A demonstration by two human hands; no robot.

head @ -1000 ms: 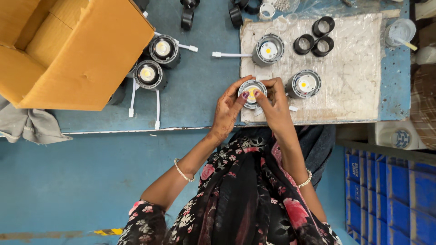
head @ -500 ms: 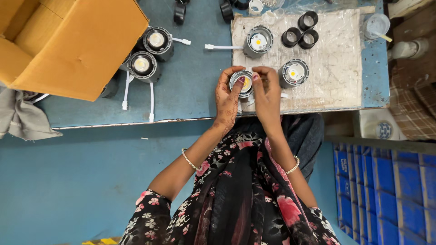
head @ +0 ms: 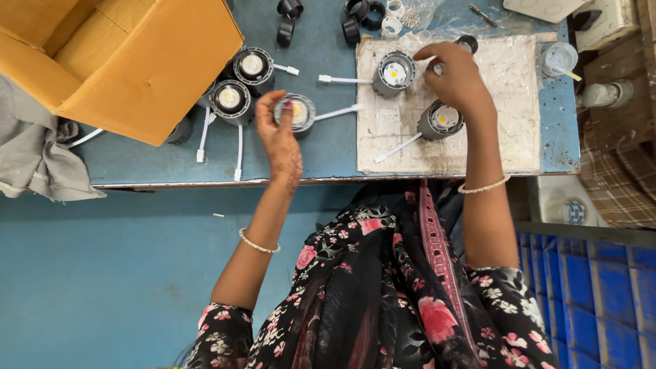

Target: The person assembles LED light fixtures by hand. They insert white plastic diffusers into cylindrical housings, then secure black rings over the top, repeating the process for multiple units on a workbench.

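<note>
Item one: my left hand (head: 283,140), fingers pinched on the rim of a round lamp unit (head: 296,112) set down on the blue table (head: 328,147), its white lead trailing right onto the white mat (head: 506,116). Item two: my right hand (head: 456,76), curled over the mat's far edge at a small black ring (head: 467,42); whether it grips, I cannot tell. Two lamp units (head: 395,72) lie on the mat; two more (head: 232,97) sit against the cardboard box (head: 116,55), which crowds the table's left. Open surface: between box and mat, toward the near edge. Grey cloth (head: 41,157) hangs off the left.
</note>
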